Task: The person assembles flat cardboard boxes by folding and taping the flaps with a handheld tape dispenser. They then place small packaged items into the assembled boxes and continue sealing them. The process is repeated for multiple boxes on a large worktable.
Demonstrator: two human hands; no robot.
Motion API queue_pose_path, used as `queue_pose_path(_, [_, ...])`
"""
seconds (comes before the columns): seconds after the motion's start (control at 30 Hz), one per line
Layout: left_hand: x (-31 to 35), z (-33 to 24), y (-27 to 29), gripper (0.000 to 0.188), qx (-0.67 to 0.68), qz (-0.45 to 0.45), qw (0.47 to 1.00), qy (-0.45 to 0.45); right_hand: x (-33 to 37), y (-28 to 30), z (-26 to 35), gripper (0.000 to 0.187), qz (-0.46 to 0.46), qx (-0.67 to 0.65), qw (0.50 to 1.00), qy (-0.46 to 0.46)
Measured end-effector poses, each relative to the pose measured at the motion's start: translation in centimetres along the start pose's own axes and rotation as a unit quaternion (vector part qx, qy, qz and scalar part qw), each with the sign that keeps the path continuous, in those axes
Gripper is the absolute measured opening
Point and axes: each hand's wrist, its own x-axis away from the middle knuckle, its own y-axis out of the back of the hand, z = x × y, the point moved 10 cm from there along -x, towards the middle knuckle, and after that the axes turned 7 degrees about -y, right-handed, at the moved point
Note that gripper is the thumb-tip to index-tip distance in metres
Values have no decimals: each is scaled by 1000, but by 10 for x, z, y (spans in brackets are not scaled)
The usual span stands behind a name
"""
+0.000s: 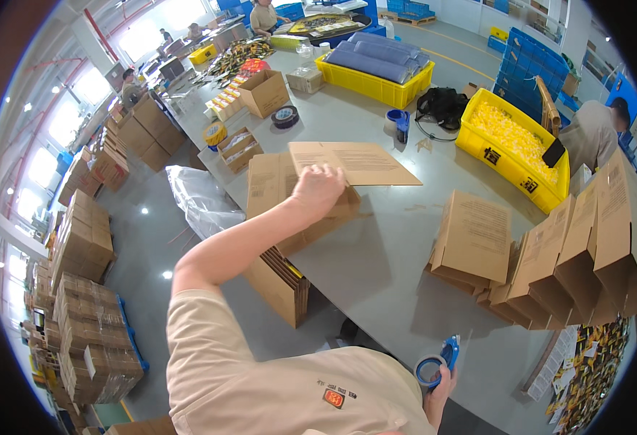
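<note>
My left hand (318, 192) is closed at the raised flap (358, 161) of a brown cardboard box (268, 185), its fingers curled at the flap's near edge. The box lies at the left edge of the grey table, and my forearm covers part of it. Low in the view, close to my body, my right hand (440, 395) grips a blue tape dispenser (449, 351) with a roll of tape on it. Below the box, folded flat cartons (278, 290) lean against the table's side.
Several standing cartons (551, 268) line the table's right side. Farther back are a second tape dispenser (398, 125), a yellow crate of small yellow pieces (507, 134), a yellow bin (376, 83) and a small open box (264, 94). Clear plastic (202, 203) hangs at the left edge.
</note>
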Motion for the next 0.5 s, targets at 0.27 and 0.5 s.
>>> queue_pose_path(0.27, [149,-61,124,31,147,72,964,-210,-3,14,8,42,-50,9,999,19])
queue_pose_path(0.5, [180,-229,103,23,221,153,828,-492,7,57,86,42,-219,-108,948,205])
